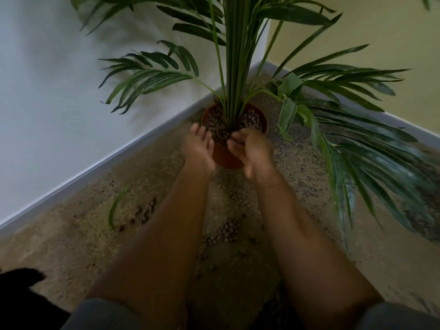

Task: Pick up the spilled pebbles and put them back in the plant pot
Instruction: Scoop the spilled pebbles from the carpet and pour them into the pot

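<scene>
Over one plant pot point(223, 156), two hands point(198, 145) point(250, 146) hover, fingers loosely spread, gripping nothing.

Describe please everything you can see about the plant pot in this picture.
The plant pot is round, reddish-brown, and looks like plastic or clay. It stands upright on the carpet in the corner of the room. It is filled to near its rim with small brown pebbles, and green palm stems rise from its middle. Both hands are at its near rim: the left hand and the right hand hide part of the wall. Whether they touch it is unclear.
</scene>
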Available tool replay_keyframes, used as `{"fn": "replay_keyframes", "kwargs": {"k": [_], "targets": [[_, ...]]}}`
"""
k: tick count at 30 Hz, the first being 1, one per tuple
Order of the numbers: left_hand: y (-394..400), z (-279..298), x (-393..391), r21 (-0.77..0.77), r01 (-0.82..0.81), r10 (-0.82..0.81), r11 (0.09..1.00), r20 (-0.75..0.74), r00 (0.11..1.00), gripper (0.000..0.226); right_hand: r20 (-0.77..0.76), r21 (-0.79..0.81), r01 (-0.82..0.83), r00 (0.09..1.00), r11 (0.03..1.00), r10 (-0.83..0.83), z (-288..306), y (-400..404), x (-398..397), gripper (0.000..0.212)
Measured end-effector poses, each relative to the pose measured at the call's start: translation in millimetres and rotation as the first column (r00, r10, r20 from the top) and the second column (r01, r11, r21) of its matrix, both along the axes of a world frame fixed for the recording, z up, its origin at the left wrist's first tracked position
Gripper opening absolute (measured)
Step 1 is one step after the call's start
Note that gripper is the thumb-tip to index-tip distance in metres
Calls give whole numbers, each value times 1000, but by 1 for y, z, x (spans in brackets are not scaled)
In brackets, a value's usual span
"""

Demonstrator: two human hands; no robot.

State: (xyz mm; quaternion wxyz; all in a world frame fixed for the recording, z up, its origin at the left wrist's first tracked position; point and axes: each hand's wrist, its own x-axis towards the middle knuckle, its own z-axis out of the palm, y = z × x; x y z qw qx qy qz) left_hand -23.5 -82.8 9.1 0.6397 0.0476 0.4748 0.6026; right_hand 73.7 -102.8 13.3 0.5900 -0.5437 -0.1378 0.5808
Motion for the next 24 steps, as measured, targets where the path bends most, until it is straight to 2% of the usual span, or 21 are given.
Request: {"fn": "replay_keyframes", "kwargs": {"k": [1, 2, 3, 5, 7, 8, 9, 11, 12, 13, 14, 16, 18, 22, 24], "targets": [[-2, -10, -3, -51, 2, -7, 999, -105, 994, 40, 174, -73, -111, 977, 991, 123, -6, -3, 2, 19], [-6, -20, -6, -91, -4, -14, 996, -198, 980, 37, 338, -156, -239, 899, 959, 279, -15, -7, 6, 18], [-14, -31, -9, -127, 24, -57, 992, -263, 963, 32, 463, -266, -359, 766, 895, 445, -24, -12, 8, 18], [-26, -57, -11, -186, 116, -185, 976, -416, 891, 23, 597, -489, -502, 404, 713, 693, -43, -19, 14, 23], [-33, -82, -10, -256, 333, -420, 908, -543, 727, 26, 663, -658, -460, 20, 596, 748, -60, -25, 19, 27], [-35, -93, -11, -297, 459, -541, 837, -570, 618, 29, 671, -691, -437, -90, 576, 736, -68, -27, 19, 28], [-38, -101, -13, -359, 584, -662, 728, -588, 464, 29, 672, -696, -441, -120, 567, 731, -77, -31, 18, 30], [-45, -112, -15, -477, 737, -769, 479, -633, 90, 14, 653, -680, -494, -70, 542, 754, -98, -39, 16, 42], [-49, -117, -17, -519, 755, -743, 401, -667, -64, 5, 632, -689, -515, -81, 511, 771, -108, -44, 17, 52], [-53, -122, -19, -550, 759, -697, 349, -693, -182, 4, 600, -724, -516, -142, 459, 787, -117, -48, 18, 62], [-57, -128, -21, -576, 755, -650, 313, -710, -272, 15, 559, -765, -506, -213, 399, 801, -125, -53, 20, 73], [-64, -137, -29, -624, 735, -580, 263, -711, -397, 50, 468, -818, -494, -278, 293, 839, -136, -61, 26, 92], [-73, -140, -39, -673, 706, -583, 220, -671, -458, 75, 472, -803, -530, -283, 274, 835, -143, -69, 27, 101], [-88, -147, -45, -746, 650, -474, 145, -629, -616, 92, 633, -726, -587, -367, 358, 682, -152, -87, 21, 84], [-92, -149, -45, -752, 636, -409, 174, -643, -648, 98, 703, -656, -641, -329, 398, 630, -154, -92, 18, 61]]}}
